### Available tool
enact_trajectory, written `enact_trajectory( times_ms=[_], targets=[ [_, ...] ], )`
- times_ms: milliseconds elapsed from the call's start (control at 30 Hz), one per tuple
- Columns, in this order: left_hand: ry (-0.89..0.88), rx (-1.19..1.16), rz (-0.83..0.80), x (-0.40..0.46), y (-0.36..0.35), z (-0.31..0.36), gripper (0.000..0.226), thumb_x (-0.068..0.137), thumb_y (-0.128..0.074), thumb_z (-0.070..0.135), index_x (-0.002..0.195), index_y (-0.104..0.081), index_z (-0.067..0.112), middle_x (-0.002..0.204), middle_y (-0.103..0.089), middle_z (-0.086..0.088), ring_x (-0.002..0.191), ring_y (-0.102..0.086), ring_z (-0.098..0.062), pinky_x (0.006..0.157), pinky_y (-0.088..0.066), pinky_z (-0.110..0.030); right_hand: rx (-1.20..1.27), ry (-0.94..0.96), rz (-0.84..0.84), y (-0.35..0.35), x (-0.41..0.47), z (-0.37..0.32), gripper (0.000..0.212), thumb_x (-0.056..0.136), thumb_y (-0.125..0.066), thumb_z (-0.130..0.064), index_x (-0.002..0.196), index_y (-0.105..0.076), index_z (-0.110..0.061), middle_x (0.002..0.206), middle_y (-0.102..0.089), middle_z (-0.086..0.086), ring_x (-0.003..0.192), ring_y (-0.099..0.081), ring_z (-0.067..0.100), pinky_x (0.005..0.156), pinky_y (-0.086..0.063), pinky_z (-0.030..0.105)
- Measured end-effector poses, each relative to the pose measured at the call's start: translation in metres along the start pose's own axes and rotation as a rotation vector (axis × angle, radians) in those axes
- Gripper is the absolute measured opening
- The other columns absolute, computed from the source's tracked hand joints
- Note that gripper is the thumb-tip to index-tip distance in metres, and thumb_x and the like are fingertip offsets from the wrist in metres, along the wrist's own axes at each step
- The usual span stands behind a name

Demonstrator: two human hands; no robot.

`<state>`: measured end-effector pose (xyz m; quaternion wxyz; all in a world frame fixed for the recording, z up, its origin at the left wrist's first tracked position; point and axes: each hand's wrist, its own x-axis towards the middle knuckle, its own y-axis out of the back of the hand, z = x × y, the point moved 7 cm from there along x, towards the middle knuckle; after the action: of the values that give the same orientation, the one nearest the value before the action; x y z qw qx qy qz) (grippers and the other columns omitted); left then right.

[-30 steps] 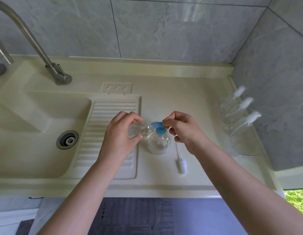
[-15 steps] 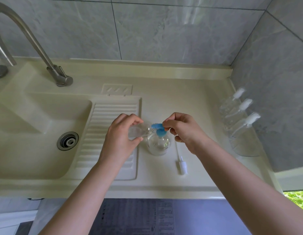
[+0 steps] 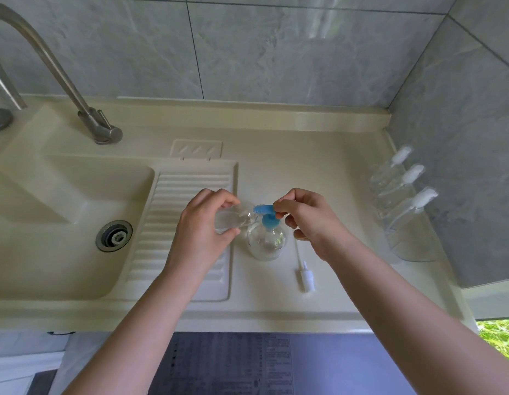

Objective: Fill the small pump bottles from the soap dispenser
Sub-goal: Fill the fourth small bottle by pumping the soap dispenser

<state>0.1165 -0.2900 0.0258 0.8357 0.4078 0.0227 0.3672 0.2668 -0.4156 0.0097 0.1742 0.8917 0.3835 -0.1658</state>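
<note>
Currently:
left hand (image 3: 202, 226): grips small bottle (image 3: 233, 219) tilted, mouth at the spout to catch soap.
right hand (image 3: 310, 220): pinches blue pump head (image 3: 264, 210) of soap dispenser (image 3: 267, 242), ready to press.
loose pump cap (image 3: 306, 276): on counter (image 3: 276, 166), out for filling.
capped bottles (image 3: 404, 192): along right wall.

Left arm: bare, reaching in from the lower left, forearm angled up toward the middle.
Left hand (image 3: 203, 223): back facing up, fingers and thumb curled round a small clear bottle (image 3: 233, 219) – held on its side.
Right arm: bare, coming in from the lower right corner.
Right hand (image 3: 307, 218): fingers bent, thumb and forefinger pinching the blue pump head (image 3: 263, 209) – other fingers tucked under the palm.
</note>
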Motion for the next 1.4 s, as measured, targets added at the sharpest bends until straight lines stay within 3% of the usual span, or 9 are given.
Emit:
enact_trajectory(
  times_ms=[233, 433, 633, 1033, 1167, 1400],
  targets=[
    [-0.001, -0.011, 0.003, 0.0001, 0.0008, -0.0004, 0.049, 0.059, -0.089, 0.003, 0.097, -0.066, 0.024, 0.096, -0.059, 0.010, 0.091, -0.053, 0.008, 0.080, -0.034, -0.002, 0.051, -0.011, -0.021, 0.0007, 0.0000, -0.0009, 0.016, 0.086, -0.063, -0.006, 0.073, -0.060, -0.014, 0.068, -0.065, -0.002, 0.055, -0.036, 0.012, 0.048, -0.027, 0.022],
    [0.005, 0.008, -0.018, 0.0014, -0.0025, -0.0023, 0.050, 0.060, -0.089, 0.003, 0.097, -0.065, 0.026, 0.097, -0.059, 0.010, 0.091, -0.056, 0.000, 0.083, -0.039, -0.006, -0.016, -0.007, -0.001, -0.0008, 0.0011, -0.0002, 0.015, 0.087, -0.062, -0.007, 0.074, -0.059, -0.016, 0.063, -0.065, -0.006, 0.056, -0.037, 0.013, 0.050, -0.028, 0.023],
    [-0.003, -0.003, 0.000, 0.0014, 0.0007, 0.0002, 0.049, 0.059, -0.089, 0.003, 0.096, -0.066, 0.024, 0.095, -0.058, 0.010, 0.091, -0.053, 0.009, 0.081, -0.034, -0.002, 0.000, -0.007, -0.020, 0.0018, 0.0007, -0.0014, 0.012, 0.087, -0.063, -0.008, 0.077, -0.061, -0.015, 0.066, -0.066, -0.004, 0.058, -0.037, 0.013, 0.051, -0.027, 0.023],
    [0.010, 0.006, -0.001, 0.0016, -0.0007, -0.0002, 0.049, 0.060, -0.089, 0.003, 0.096, -0.066, 0.026, 0.097, -0.058, 0.010, 0.091, -0.056, 0.001, 0.082, -0.038, -0.006, -0.042, -0.004, -0.014, 0.0004, -0.0002, -0.0028, 0.015, 0.088, -0.061, -0.008, 0.075, -0.059, -0.016, 0.065, -0.065, -0.006, 0.055, -0.038, 0.012, 0.046, -0.029, 0.020],
    [0.015, -0.001, -0.005, 0.0003, -0.0004, -0.0014, 0.050, 0.060, -0.088, 0.002, 0.097, -0.066, 0.026, 0.098, -0.058, 0.011, 0.093, -0.054, 0.007, 0.082, -0.037, -0.004, -0.037, -0.004, 0.002, -0.0010, 0.0006, -0.0033, 0.013, 0.087, -0.061, -0.007, 0.076, -0.060, -0.015, 0.065, -0.064, -0.004, 0.056, -0.039, 0.013, 0.047, -0.030, 0.020],
    [0.020, -0.016, -0.002, 0.0004, -0.0022, -0.0019, 0.050, 0.059, -0.088, 0.002, 0.096, -0.066, 0.027, 0.097, -0.058, 0.012, 0.092, -0.056, 0.006, 0.082, -0.038, -0.005, -0.006, 0.023, -0.034, -0.0018, -0.0005, -0.0003, 0.014, 0.088, -0.062, -0.007, 0.077, -0.058, -0.014, 0.069, -0.065, -0.001, 0.056, -0.035, 0.015, 0.047, -0.025, 0.022]
  ],
)
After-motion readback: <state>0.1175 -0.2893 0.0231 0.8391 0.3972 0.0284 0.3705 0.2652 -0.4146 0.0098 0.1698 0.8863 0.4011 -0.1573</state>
